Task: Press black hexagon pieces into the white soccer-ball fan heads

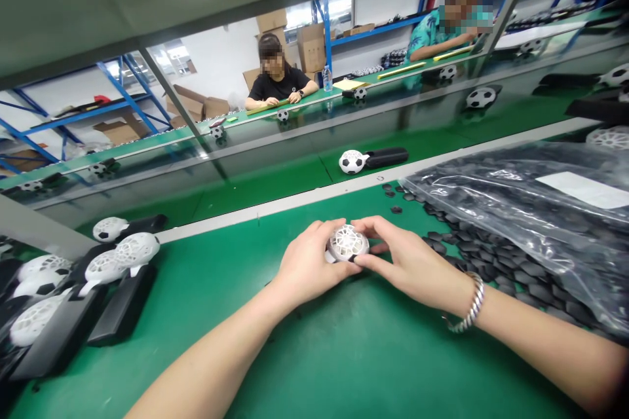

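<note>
Between my two hands, just over the green table, is a white football-patterned piece (pixel 348 242) with an openwork lattice top and a dark patch at its lower edge. My left hand (pixel 314 258) wraps its left side, thumb along the front. From the right, my right hand (pixel 400 255) grips it with thumb and fingers, a twisted silver bracelet on the wrist. Any handle on this piece is hidden. Many loose black flat pieces (pixel 521 262) are spread to the right of my right hand.
A clear plastic bag of black pieces (pixel 521 190) lies at the right. Several white ball heads with black handles (pixel 120 308) are heaped at the left. Beyond the pale rail (pixel 280 204), a ball-headed item (pixel 352 161) lies on the green belt. Two people sit across the line.
</note>
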`<move>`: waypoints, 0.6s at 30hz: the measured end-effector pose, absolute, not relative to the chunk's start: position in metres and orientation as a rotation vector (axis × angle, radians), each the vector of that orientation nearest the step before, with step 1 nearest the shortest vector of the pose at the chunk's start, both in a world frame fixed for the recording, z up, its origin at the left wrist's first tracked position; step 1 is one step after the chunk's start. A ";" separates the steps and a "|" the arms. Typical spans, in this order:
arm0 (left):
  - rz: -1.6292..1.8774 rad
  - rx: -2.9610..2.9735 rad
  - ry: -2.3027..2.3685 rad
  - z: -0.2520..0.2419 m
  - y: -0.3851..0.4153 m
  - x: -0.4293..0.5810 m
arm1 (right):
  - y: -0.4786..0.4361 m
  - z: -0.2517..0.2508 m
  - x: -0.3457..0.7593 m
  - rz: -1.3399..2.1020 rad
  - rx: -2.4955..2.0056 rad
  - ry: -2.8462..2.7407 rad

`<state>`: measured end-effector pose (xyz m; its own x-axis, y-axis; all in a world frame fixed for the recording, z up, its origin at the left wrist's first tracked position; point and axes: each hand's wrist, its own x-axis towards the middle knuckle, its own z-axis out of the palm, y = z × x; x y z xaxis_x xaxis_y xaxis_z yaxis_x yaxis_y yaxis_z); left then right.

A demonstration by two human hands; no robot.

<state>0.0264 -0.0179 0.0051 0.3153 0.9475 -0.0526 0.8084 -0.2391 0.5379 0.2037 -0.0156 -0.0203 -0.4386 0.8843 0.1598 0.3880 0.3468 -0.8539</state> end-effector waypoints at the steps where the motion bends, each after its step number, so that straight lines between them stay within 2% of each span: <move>1: 0.396 2.114 1.557 0.005 -0.018 0.027 | -0.016 -0.021 0.203 1.076 -1.097 -1.952; 7: 0.402 2.117 1.526 0.004 -0.020 0.027 | 0.008 -0.024 0.216 1.105 -1.111 -1.950; 12: 0.311 2.122 1.460 0.006 -0.015 0.021 | 0.047 -0.040 0.255 0.369 -1.559 -2.089; 18: 0.250 2.351 1.388 0.013 -0.006 0.006 | 0.052 -0.043 0.253 0.059 -1.683 -2.462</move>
